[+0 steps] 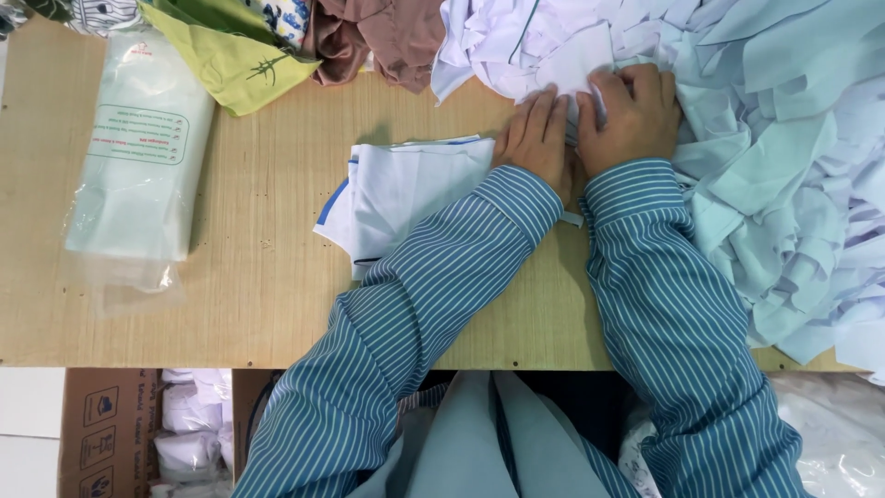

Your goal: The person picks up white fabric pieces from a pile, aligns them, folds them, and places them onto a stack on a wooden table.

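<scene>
Both hands sit together at upper centre of the frame: left hand (535, 138) flat, fingers extended, right hand (636, 115) curled, both pressing a white cloth piece (576, 65) at the edge of the pale fabric heap (784, 166). Folded white garment (396, 198) lies on the counter (258, 277) just beside the left wrist. Plastic packet (138, 157) at left

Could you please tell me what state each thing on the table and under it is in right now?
left hand: flat, pressing on white cloth piece
right hand: pressing on white cloth piece
white cloth piece: flattened under both hands
folded white garment: folded, lying flat
plastic packet: sealed, lying flat
pale fabric heap: loose, jumbled
cardboard box: open, holds bagged items
</scene>
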